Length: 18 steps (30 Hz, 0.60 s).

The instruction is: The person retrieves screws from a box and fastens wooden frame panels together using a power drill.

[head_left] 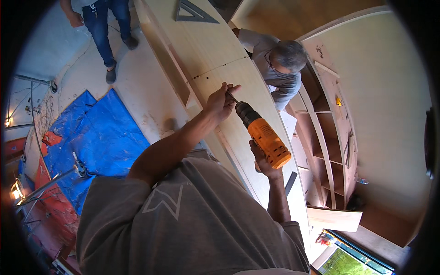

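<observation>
My right hand (263, 159) is wrapped round the grip of an orange and black power drill (268, 140), which points up and to the left over a long pale wooden panel (238, 117). At the drill's front end, the fingers of my left hand (221, 101) pinch the thin drill bit (232, 96), with one finger sticking out to the right. The bit's tip is partly hidden by those fingers. Beyond my left hand, the panel carries a drawn line with several small dark holes (207, 78).
A dark triangular square (198, 13) lies at the panel's far end. Across the panel a co-worker in grey (284, 68) leans in; another person in jeans (103, 27) stands at far left. Blue tarp (105, 133) covers floor to the left. Wooden shelving (327, 133) stands right.
</observation>
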Each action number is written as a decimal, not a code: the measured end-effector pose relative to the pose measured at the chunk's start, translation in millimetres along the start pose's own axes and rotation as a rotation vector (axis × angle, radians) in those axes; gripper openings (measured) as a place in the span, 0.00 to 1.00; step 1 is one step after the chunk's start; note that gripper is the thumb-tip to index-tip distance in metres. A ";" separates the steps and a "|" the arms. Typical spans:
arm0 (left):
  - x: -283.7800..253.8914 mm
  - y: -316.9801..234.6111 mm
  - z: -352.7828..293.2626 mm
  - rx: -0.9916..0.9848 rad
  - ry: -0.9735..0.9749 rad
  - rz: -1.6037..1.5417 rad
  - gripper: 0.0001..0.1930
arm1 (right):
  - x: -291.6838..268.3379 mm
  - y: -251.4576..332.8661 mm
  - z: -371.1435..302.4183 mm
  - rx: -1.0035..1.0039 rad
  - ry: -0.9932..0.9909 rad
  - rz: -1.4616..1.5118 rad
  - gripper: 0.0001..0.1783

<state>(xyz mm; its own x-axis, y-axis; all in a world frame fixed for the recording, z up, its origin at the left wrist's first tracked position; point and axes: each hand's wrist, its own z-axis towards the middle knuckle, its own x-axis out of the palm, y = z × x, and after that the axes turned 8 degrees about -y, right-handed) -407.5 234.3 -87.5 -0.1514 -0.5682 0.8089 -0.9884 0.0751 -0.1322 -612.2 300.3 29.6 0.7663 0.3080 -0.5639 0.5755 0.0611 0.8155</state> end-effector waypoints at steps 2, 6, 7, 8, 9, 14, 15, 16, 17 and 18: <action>2.6 1.9 1.7 0.057 0.008 0.071 0.14 | -2.4 4.5 9.8 -0.205 -0.016 -0.048 0.24; 33.5 -1.8 -14.7 -0.009 -0.148 0.008 0.14 | -3.7 20.8 23.8 -0.528 -0.040 -0.393 0.30; 32.5 -2.0 -9.8 -0.023 -0.155 0.002 0.14 | -4.2 21.9 26.1 -0.539 -0.022 -0.422 0.29; 31.5 -2.1 -4.5 -0.036 -0.162 -0.004 0.13 | -3.7 16.4 26.9 -0.540 -0.018 -0.429 0.29; 26.1 2.6 7.7 -0.039 -0.161 -0.012 0.13 | -1.9 5.0 28.0 -0.466 -0.009 -0.260 0.27; 28.2 16.8 41.9 -0.010 -0.060 -0.098 0.14 | -15.1 2.5 61.1 -0.127 -0.004 0.022 0.14; 37.4 16.5 43.1 -0.001 -0.043 -0.096 0.13 | -25.8 9.6 73.5 -0.121 0.038 0.001 0.15; 49.4 14.7 37.2 0.005 -0.095 -0.031 0.07 | -35.3 20.4 85.2 -0.167 0.116 -0.052 0.15; 52.3 16.4 41.0 -0.006 -0.070 -0.028 0.09 | -43.3 26.9 99.8 -0.174 0.130 -0.121 0.13; 52.7 16.5 47.8 -0.014 -0.044 -0.022 0.10 | -48.8 32.9 114.2 -0.184 0.143 -0.187 0.12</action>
<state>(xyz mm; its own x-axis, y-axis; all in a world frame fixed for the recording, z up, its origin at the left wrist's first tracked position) -431.0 166.5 -74.5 -0.1293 -0.6050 0.7856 -0.9916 0.0734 -0.1066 -598.0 178.9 69.0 0.5965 0.4050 -0.6929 0.6315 0.2961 0.7167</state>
